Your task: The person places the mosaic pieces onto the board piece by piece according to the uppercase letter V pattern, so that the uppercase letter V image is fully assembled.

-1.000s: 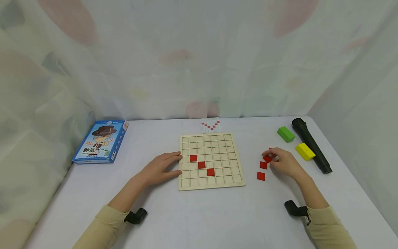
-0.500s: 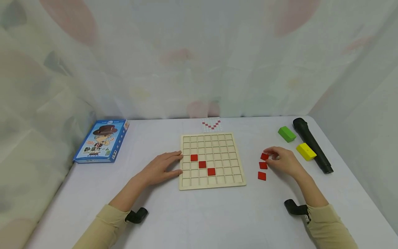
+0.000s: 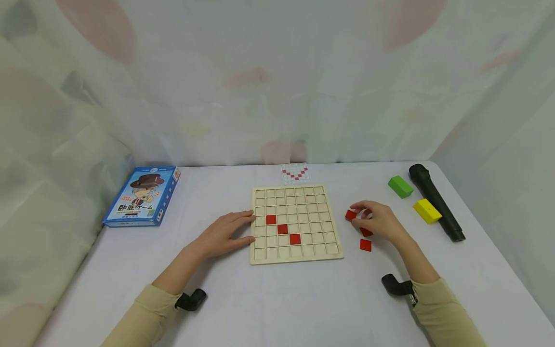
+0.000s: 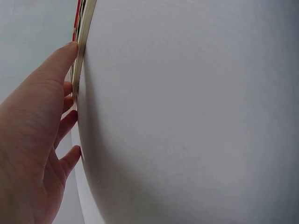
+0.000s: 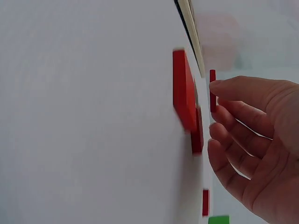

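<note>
A pale wooden grid board [image 3: 297, 262] lies mid-table, with red square tiles [image 3: 282, 229] in three of its cells, in a diagonal. My left hand [image 3: 223, 235] rests at the board's left edge, thumb and fingertips touching it with the fingers extended, as the left wrist view [image 4: 35, 121] also shows. Between thumb and fingers, my right hand [image 3: 376, 220] pinches another red tile [image 5: 212, 100], held above the table just right of the board. Under and beside that hand lie loose red tiles [image 3: 365, 245]; one is partly covered by it in the head view.
Behind the board lies a small pattern card [image 3: 296, 174] with a red V of squares. A blue game box [image 3: 140, 197] sits at the left. At the right are a green block [image 3: 400, 187], a yellow block [image 3: 427, 211] and a black microphone [image 3: 435, 202].
My right hand has picked up a red tile from the loose ones and carried it left toward the board. The left hand stays at the board's edge.
</note>
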Available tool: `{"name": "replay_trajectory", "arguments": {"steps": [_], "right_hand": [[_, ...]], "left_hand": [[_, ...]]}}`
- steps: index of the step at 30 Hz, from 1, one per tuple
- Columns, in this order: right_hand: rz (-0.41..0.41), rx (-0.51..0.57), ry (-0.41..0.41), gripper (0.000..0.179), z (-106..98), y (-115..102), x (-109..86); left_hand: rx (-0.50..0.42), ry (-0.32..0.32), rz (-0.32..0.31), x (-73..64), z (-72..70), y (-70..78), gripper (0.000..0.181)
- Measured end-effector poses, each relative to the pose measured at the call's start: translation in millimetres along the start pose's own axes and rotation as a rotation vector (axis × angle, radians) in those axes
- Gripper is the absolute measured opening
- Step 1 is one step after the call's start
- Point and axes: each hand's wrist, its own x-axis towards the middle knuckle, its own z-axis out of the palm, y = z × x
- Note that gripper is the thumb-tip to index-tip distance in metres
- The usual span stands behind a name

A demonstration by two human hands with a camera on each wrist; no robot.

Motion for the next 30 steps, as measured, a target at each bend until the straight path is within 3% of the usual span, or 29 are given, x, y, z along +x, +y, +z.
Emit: {"name": "replay_trajectory", "arguments": {"steps": [15,30], "right_hand": [[-0.113,0.102,-0.051,0.034,39.9,-54.7,28.0],[-0.211,0.108,-0.126,0.031,84.9,-100.7,56.0]], "left_hand": [[-0.006,-0.007,-0.005,1.0,-0.5,1.6,0.063],[-0.010,-0.014,-0.020,-0.2,-2.2,3.0,0.062]]}}
